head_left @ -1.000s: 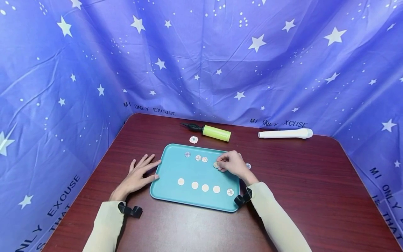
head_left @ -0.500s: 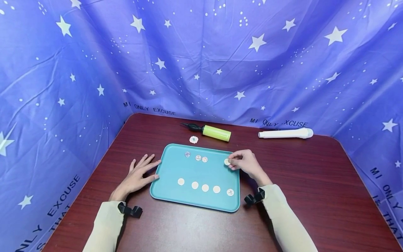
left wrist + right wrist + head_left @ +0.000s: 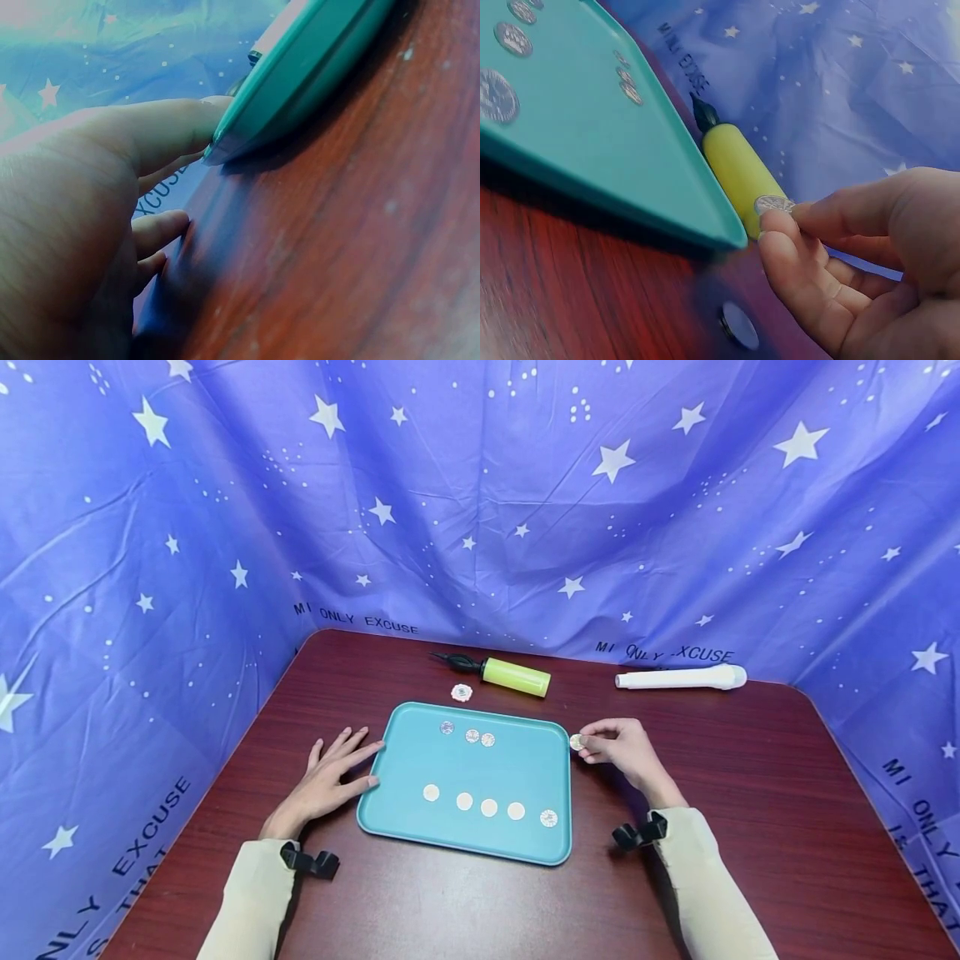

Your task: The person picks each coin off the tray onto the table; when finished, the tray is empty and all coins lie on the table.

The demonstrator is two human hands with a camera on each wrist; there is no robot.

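Head view: disc (image 3: 576, 742) in pinch of right hand (image 3: 621, 748), across tray (image 3: 498, 771) from left hand (image 3: 325, 783) (fingers spread).

Head looks down; wrists near; tray (image 3: 480, 768) shared

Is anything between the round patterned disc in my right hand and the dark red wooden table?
Possibly: a silvery round disc lies on the table below the right hand, though perhaps not directly under the held disc.

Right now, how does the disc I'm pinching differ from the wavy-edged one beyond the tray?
The pinched disc is in your right grip; the wavy-edged disc lies on the table. The pinched disc's visible edge looks smooth, the wavy-edged disc's scalloped. Both are small, with markings.
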